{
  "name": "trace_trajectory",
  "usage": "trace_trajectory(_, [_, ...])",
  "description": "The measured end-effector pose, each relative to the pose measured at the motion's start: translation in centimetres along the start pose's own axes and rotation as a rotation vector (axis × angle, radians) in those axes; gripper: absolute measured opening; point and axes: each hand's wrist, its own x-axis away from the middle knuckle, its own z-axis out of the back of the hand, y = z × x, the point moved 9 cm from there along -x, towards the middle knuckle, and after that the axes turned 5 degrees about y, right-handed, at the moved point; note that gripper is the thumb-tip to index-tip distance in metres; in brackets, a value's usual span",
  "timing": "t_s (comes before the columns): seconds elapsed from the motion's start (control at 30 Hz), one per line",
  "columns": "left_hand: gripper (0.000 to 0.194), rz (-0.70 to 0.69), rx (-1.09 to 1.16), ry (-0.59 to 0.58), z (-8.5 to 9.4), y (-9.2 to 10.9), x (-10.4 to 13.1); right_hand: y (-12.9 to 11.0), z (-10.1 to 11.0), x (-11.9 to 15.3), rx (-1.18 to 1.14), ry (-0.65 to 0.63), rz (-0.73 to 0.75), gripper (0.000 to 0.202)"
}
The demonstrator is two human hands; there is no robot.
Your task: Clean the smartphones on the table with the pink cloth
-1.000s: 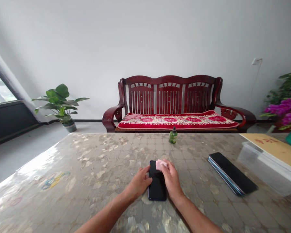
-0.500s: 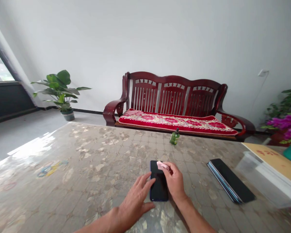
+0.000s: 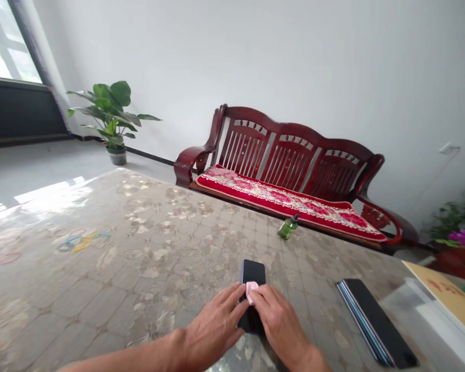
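Observation:
A black smartphone [image 3: 253, 269] with a bluish edge lies face up on the patterned tabletop, its lower part partly covered by my hands. My right hand [image 3: 277, 315] is closed on a small pink cloth [image 3: 251, 290], which it presses against the middle of the screen. From the left, my left hand [image 3: 217, 318] reaches over the phone's left edge. Its fingers are stretched out, with the tips on the phone beside the cloth. The thumb side of that hand lies by the phone's lower left edge.
A green bottle [image 3: 288, 227] with a dark top stands beyond the phone. To the right lies a stack of several phones [image 3: 377, 323], near a clear plastic sheet and a tan envelope [image 3: 445, 289]. Coloured rubber bands [image 3: 81, 241] lie left. A wooden bench [image 3: 282, 165] stands behind the table.
My right hand has drawn the pink cloth from the top of the screen down to its middle. My left fingertips are now beside the cloth. The view has tilted.

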Motion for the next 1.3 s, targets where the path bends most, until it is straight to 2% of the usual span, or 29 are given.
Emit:
trace_trajectory(0.17, [0.049,0.016,-0.049,-0.027,-0.1,0.0,-0.2,2.0,-0.5,-2.4,0.063,0.042,-0.051,0.024])
trace_trajectory(0.33, [0.047,0.010,-0.111,-0.038,-0.1,0.0,-0.2,3.7,-0.6,-5.1,0.118,0.110,-0.082,0.025])
trace_trajectory(0.4, [0.045,-0.001,-0.120,-0.016,-0.1,-0.1,-0.1,3.5,-0.5,-4.8,0.108,0.103,-0.072,0.026])
trace_trajectory(0.6, [0.037,-0.054,-0.112,0.056,-0.2,0.3,-0.1,1.5,0.1,-1.5,0.049,0.051,0.014,0.030])
trace_trajectory(0.67, [0.036,-0.074,-0.145,0.051,-0.4,0.5,-0.1,1.6,-0.1,-1.7,0.057,0.054,0.024,0.028])
trace_trajectory(0.87, [0.036,-0.132,-0.233,0.028,-0.4,1.0,0.1,3.8,-1.7,-5.5,0.135,0.038,-0.057,0.030])
trace_trajectory(0.93, [0.035,-0.138,-0.240,0.028,-0.4,1.1,0.2,3.9,-1.8,-6.0,0.147,0.030,-0.070,0.029])
trace_trajectory(1.17, [0.036,-0.084,-0.198,0.030,-0.8,0.5,0.1,1.8,-0.7,-3.3,0.075,-0.028,0.003,0.028])
trace_trajectory(1.3, [0.035,-0.099,-0.206,0.016,-0.8,0.6,-0.1,3.3,-0.8,-3.6,0.092,0.015,-0.048,0.027])
